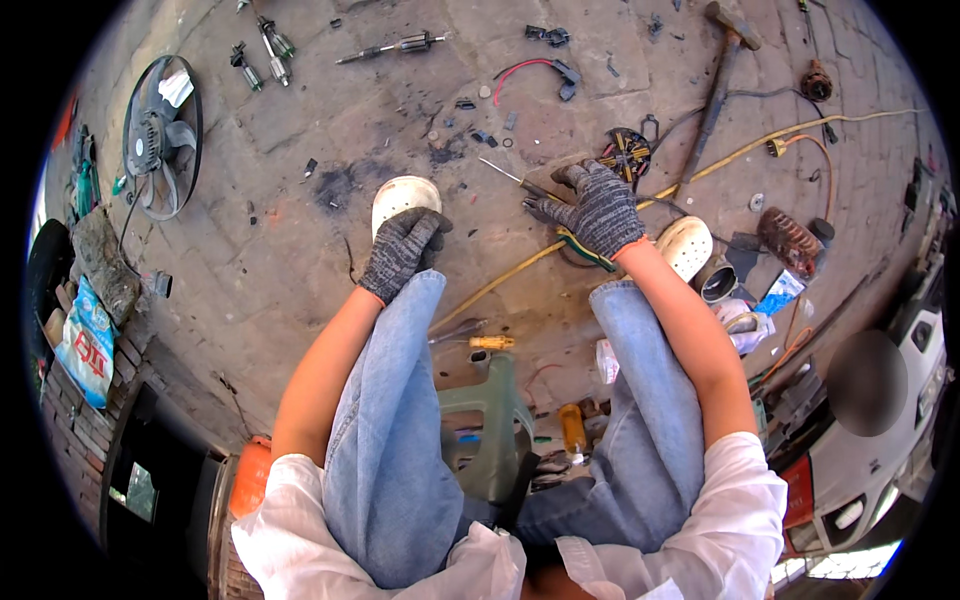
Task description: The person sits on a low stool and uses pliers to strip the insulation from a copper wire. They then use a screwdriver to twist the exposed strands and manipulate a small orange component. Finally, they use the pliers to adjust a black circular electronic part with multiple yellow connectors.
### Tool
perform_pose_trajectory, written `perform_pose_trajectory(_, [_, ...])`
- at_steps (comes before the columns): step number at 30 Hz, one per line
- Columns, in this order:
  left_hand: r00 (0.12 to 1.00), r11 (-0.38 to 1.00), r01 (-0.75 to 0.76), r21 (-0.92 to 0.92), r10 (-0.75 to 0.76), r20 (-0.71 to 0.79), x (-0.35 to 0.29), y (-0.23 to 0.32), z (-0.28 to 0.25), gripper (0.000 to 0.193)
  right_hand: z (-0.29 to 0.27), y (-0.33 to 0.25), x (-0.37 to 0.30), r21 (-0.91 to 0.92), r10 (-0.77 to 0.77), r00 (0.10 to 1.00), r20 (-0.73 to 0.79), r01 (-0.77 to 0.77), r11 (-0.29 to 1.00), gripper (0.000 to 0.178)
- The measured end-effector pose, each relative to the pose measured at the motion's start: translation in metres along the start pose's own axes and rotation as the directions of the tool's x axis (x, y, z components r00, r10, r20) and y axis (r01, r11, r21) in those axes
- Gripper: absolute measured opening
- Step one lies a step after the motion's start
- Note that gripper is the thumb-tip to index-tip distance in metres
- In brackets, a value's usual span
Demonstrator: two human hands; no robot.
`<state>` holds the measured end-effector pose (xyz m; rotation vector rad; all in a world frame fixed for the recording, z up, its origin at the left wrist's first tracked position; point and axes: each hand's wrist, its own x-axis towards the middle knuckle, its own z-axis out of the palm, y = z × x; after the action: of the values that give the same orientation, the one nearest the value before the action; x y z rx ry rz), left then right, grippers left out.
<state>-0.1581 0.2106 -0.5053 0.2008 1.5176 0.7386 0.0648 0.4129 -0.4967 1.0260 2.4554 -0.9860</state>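
My left hand (402,245), in a grey knit glove, rests by my left knee over the pale clog (407,195) on my left foot. Its fingers are curled, and whatever they might hold is hidden. Ahead of my right shin, my gloved right hand (600,208) closes round the handle of a screwdriver (508,172), whose thin shaft points away to the left. Just beneath that hand are green-and-yellow tool handles (585,250). Past its fingers lies a round black part with brass-coloured pieces (627,153). The other pale clog (686,247) is right of my wrist.
A long-handled hammer (716,95) lies far right, near a yellow cable (770,135). Motor rotors (412,43) and a black fan (160,140) lie far left. A red-wired part (567,80) sits ahead. Between my legs are a green stool (490,415) and an orange-handled screwdriver (491,342).
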Motion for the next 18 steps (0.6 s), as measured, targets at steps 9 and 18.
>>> perform_pose_trajectory(9, [0.999, 0.999, 0.034, 0.039, -0.034, -0.007, 0.003, 0.005, 0.004, 0.025, -0.011, 0.034, 0.110, 0.082, 0.115, 0.892, -0.438, -0.087, 0.993, 0.042])
perform_pose_trajectory(18, [1.000, 1.000, 0.005, 0.026, -0.005, -0.014, 0.002, -0.001, 0.003, 0.024, -0.046, 0.072, 0.088, 0.423, 0.259, 0.896, -0.360, -0.091, 0.902, 0.050])
